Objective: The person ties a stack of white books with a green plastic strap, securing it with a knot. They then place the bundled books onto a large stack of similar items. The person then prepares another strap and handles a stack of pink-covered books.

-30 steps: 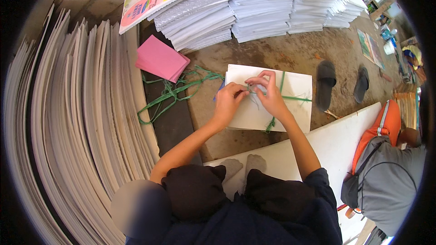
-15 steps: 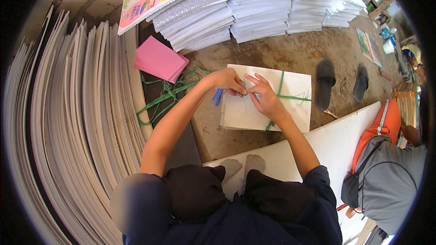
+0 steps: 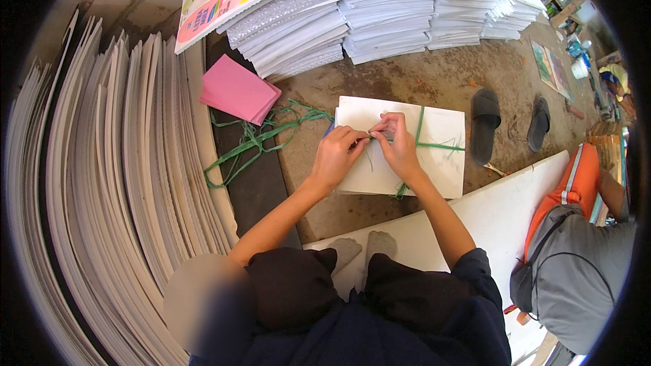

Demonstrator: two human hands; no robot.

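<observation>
- My left hand (image 3: 337, 156) pinches a thin strand (image 3: 370, 160)
- My right hand (image 3: 400, 149) pinches it too, just alongside
- Beneath: white stack (image 3: 437, 176) crossed by green twine (image 3: 441, 146)

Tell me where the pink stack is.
In the head view, the pink stack lies left of the white bundle, with tangled green twine just below it in the picture.
</observation>
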